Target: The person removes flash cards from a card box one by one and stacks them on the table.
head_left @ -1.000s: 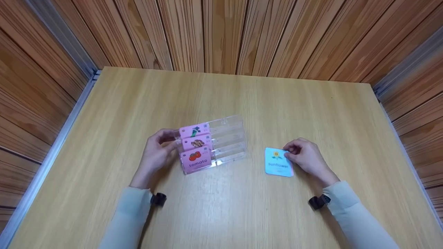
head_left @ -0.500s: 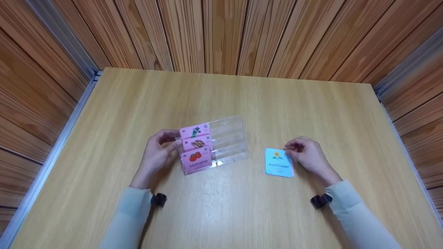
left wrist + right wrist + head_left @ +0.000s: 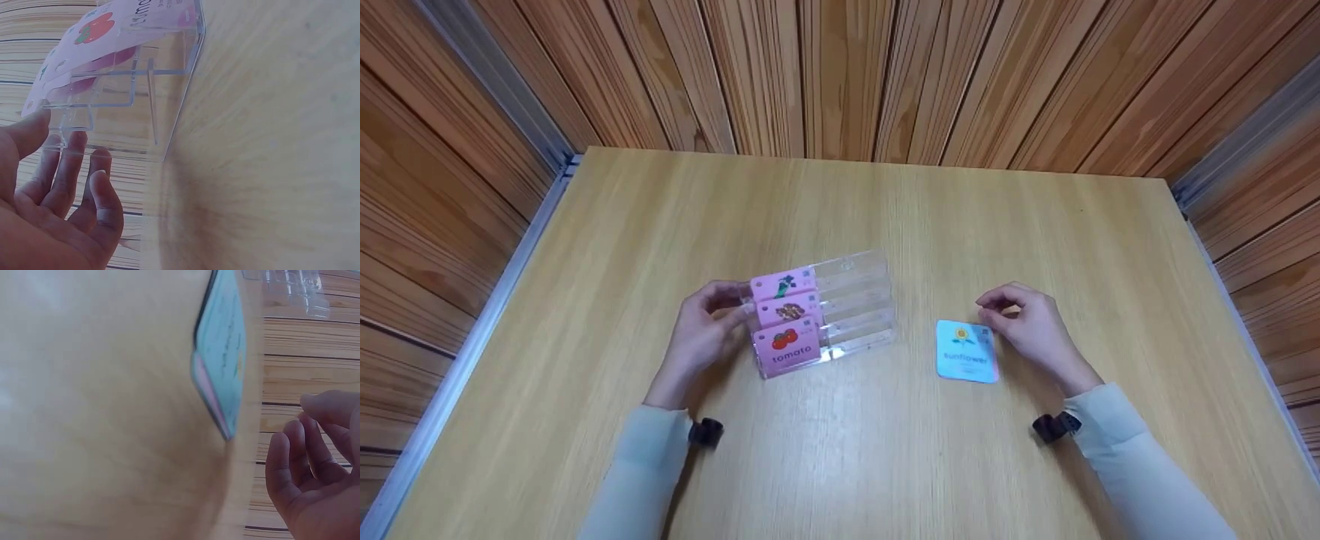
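Right hand hovers, fingers loosely curled and empty, just beside the card: thin, light, bendy, best pinched by its near edge; left-hand fingers rest straight against the holder

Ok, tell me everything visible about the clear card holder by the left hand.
The clear card holder looks like transparent acrylic, with stepped tiers rising toward the back. It stands upright on the wooden table, left of the blue sunflower card. Three pink cards fill its left side, the front one reading "tomato"; its right side shows no cards. The left hand touches its left end with fingers and thumb.
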The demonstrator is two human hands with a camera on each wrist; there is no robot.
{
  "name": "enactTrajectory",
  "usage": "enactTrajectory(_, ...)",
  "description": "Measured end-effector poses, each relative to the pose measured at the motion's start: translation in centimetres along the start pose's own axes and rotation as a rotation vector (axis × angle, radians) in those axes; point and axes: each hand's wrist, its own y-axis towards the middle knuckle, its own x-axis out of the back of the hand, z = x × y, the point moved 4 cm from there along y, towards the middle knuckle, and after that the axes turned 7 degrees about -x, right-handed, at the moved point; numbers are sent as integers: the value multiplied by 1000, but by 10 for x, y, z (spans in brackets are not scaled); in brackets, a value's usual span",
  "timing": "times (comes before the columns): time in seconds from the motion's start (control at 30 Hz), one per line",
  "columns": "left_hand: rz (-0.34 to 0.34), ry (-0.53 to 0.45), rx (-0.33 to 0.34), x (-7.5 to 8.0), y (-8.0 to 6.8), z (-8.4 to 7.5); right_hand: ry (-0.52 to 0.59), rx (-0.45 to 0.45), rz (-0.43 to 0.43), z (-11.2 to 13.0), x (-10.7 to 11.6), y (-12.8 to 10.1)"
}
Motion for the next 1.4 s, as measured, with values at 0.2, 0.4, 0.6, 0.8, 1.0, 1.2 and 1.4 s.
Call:
enactTrajectory(0.2,-3,3,2,0,0,-1,20,0,16,11,-1,3)
enactTrajectory(0.4,-5,2,12,-1,-1,-3,46,17,29,24,-6,7)
enactTrajectory(0.6,-11,-9,7,-1,-1,-3,76,29,41,41,-13,12)
enactTrajectory(0.8,-26,-5,-1,-2,0,-2,115,60,60,56,-26,16)
enactTrajectory(1.0,-33,-2,17,-2,0,-2,155,106,78,74,-40,21)
enactTrajectory(1.2,-20,-1,19,-2,0,-1,187,159,83,92,-55,25)
enactTrajectory(1.4,-20,-5,16,-1,0,-1,202,189,106,110,-70,27)
